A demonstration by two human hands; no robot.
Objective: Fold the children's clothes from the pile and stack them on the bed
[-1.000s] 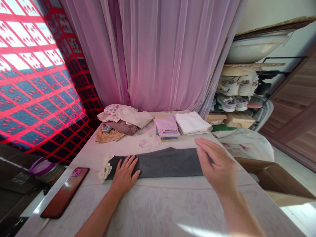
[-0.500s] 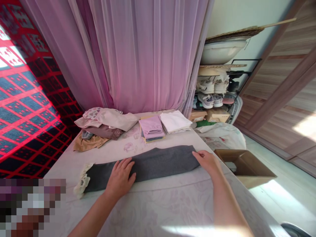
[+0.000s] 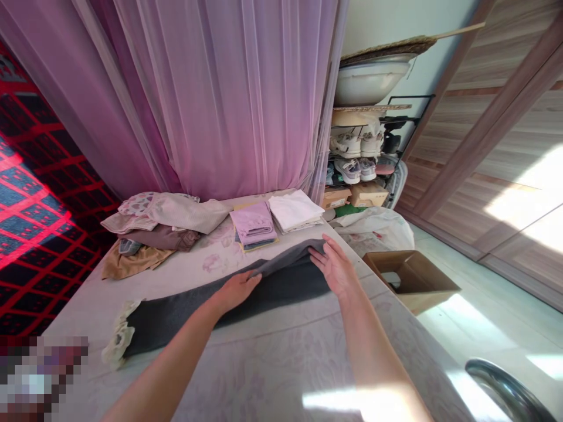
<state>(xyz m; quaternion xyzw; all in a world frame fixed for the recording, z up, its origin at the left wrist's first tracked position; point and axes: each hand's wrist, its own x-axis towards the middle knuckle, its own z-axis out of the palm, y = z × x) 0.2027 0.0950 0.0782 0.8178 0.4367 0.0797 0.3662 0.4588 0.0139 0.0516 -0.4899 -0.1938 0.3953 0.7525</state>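
Observation:
A pair of dark grey pants (image 3: pixel 176 319) lies stretched across the bed, with cream ruffled lace (image 3: pixel 119 337) at its left end. My left hand (image 3: pixel 240 291) pinches the far edge near the middle, thumb on top and the other fingers partly hidden. At the right end, my right hand (image 3: pixel 335 266) holds the same edge with its fingers under the cloth. Between both hands the edge is lifted and folded over, with darker fabric below. Just beyond are a folded lilac garment (image 3: pixel 253 223) on a small pile and a stack of folded white clothes (image 3: pixel 295 211).
Loose clothes (image 3: pixel 176 217) are heaped at the bed's far left, before a purple curtain (image 3: pixel 229 105). Right of the bed (image 3: pixel 264 363) stand an open cardboard box (image 3: pixel 422 287), a plastic bag (image 3: pixel 373 225) and a shoe rack (image 3: pixel 396 120). A shiny rounded object (image 3: pixel 505 387) is at lower right.
My left hand has gone from lying flat on the pants to gripping their far edge. My right hand has lifted that edge at the right end. The view has turned slightly right.

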